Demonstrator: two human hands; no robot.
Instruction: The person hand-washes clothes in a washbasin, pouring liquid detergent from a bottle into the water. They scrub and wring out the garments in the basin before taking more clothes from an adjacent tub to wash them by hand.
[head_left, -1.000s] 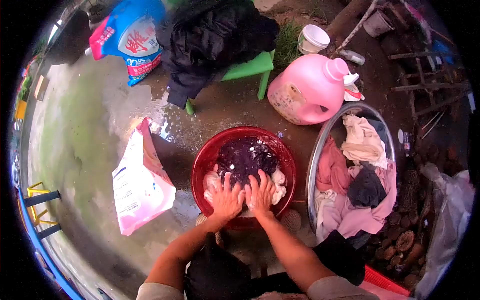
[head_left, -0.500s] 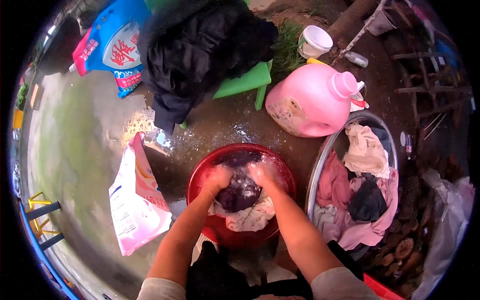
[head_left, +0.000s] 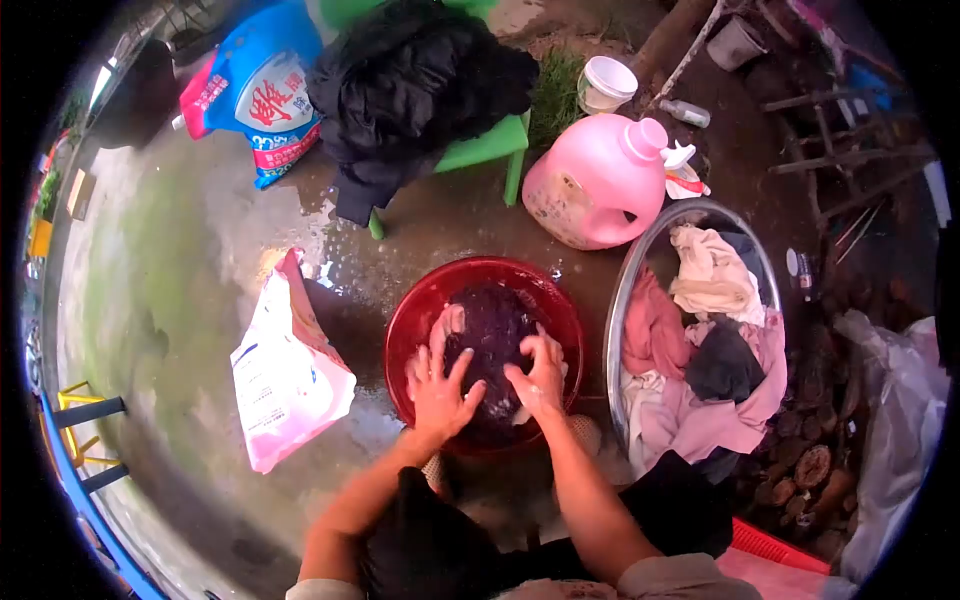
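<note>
A dark purple, wet piece of clothing (head_left: pixel 490 335) lies bunched in a red basin (head_left: pixel 400 330) on the ground in front of me. My left hand (head_left: pixel 443 395) is over the basin's left side, fingers spread, against the left edge of the dark clothing. At the right edge of the same cloth is my right hand (head_left: pixel 540 378), its fingers bent and apart from the thumb, with no fold visibly pinched. Small bits of pale cloth show beside the dark one; the rest is covered by it and my hands.
Right of the basin stands a metal tub (head_left: pixel 617 385) of pink, cream and dark clothes. Behind it is a pink jug (head_left: pixel 600 180). A pink-and-white bag (head_left: pixel 290 375) stands at left. Black clothing (head_left: pixel 410 90) covers a green stool (head_left: pixel 485 150), beside a blue detergent bag (head_left: pixel 270 90).
Both hands have come up out of the wash, and their fingers have spread. The dark clothing now fills more of the basin and hides most of the pale cloth. The view has shifted slightly.
</note>
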